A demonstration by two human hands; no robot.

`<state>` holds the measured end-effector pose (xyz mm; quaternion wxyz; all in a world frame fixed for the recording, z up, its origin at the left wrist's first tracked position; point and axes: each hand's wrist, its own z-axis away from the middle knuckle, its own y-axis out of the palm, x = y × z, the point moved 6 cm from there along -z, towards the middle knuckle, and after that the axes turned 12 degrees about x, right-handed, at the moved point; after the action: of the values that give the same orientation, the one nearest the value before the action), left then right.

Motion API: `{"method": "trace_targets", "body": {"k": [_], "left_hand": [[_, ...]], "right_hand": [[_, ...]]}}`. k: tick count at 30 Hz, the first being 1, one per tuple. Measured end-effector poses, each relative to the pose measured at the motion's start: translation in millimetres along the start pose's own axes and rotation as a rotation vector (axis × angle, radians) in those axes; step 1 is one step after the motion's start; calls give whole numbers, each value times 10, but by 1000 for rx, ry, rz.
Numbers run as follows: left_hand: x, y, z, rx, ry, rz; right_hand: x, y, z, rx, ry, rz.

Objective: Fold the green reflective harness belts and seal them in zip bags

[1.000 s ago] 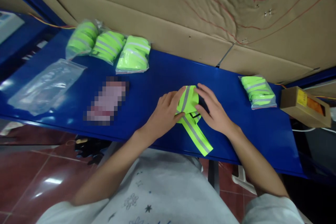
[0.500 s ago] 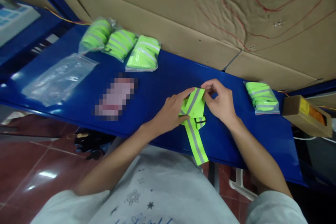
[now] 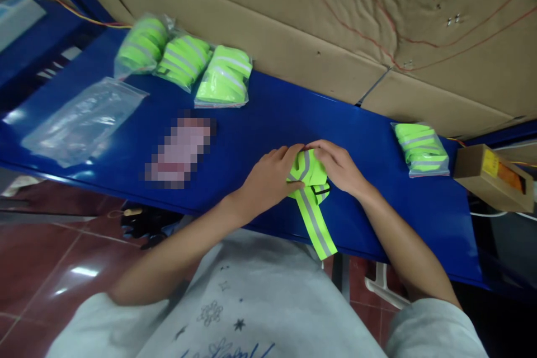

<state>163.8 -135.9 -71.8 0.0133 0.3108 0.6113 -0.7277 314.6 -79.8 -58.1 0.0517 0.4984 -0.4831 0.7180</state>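
Observation:
A neon yellow-green reflective strap (image 3: 312,218) with a grey stripe is partly folded into a bundle between my hands, above the blue table. One loose end hangs down toward the table's front edge, and a black buckle shows at the bundle's lower right. My left hand (image 3: 272,179) is closed on the bundle's left side, thumb in front and fingers behind. From the right, my right hand (image 3: 338,165) grips the upper right part of the bundle, its fingertips partly hidden behind the fabric.
Three clear bags of folded neon straps (image 3: 182,61) stand at the back left, and another bagged strap (image 3: 422,148) lies at right beside a cardboard box (image 3: 493,176). A flat clear plastic bag (image 3: 84,120) and a blurred-out pinkish item (image 3: 180,151) lie on the blue table (image 3: 251,134).
My right hand has come down and in against the bundle, folding the strap's upper part over. My left hand keeps its hold. The view has shifted slightly.

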Motion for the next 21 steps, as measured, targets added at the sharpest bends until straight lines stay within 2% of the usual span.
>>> {"method": "trace_targets", "body": {"k": [3, 6, 9, 11, 16, 18, 21], "left_hand": [[-160, -78, 22, -106, 47, -285], [-256, -57, 19, -188, 107, -467], [-317, 45, 51, -216, 227, -478], [-341, 89, 117, -203, 308, -346], [-224, 27, 281, -94, 367, 352], [-124, 0, 293, -59, 355, 467], [53, 22, 235, 25, 308, 466]], "right_hand": [[67, -75, 81, 73, -99, 69], [83, -123, 202, -5, -195, 168], [66, -74, 373, -105, -308, 239], [32, -5, 492, -136, -352, 291], [-35, 169, 714, -61, -430, 345], [-48, 201, 761, -32, -442, 323], [-57, 203, 785, -31, -425, 284]]}}
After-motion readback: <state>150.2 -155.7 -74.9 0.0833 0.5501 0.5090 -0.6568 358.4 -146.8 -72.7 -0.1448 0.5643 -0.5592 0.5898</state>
